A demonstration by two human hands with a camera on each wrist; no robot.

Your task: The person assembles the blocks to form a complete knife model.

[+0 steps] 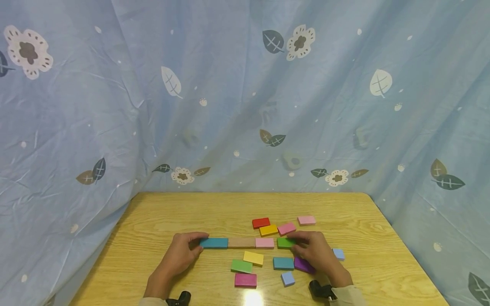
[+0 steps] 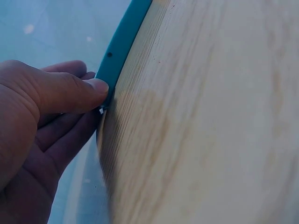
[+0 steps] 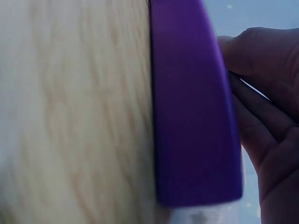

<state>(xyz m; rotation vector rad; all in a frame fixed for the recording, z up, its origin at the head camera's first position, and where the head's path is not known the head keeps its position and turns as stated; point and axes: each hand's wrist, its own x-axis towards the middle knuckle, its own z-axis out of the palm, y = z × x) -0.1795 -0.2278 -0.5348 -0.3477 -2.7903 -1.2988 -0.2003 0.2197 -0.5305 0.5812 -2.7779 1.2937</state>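
In the head view a blue block [image 1: 214, 243], a bare wooden block [image 1: 241, 243] and a pink block [image 1: 264, 243] lie end to end in a row. My left hand [image 1: 183, 254] pinches the blue block's left end between thumb and fingers; the left wrist view shows the thumb against its side. My right hand [image 1: 314, 250] holds a green block [image 1: 285, 243] by its right end, in line with the row and a small gap from the pink block. A purple block [image 3: 196, 107] fills much of the right wrist view, hiding the right fingertips there.
Behind the row lie a red block [image 1: 261, 223], an orange block [image 1: 268, 230] and two pink ones. In front are a yellow block [image 1: 253, 258], a light green block [image 1: 241, 266], a magenta block [image 1: 246, 280], a teal block [image 1: 283, 263] and small light-blue pieces.
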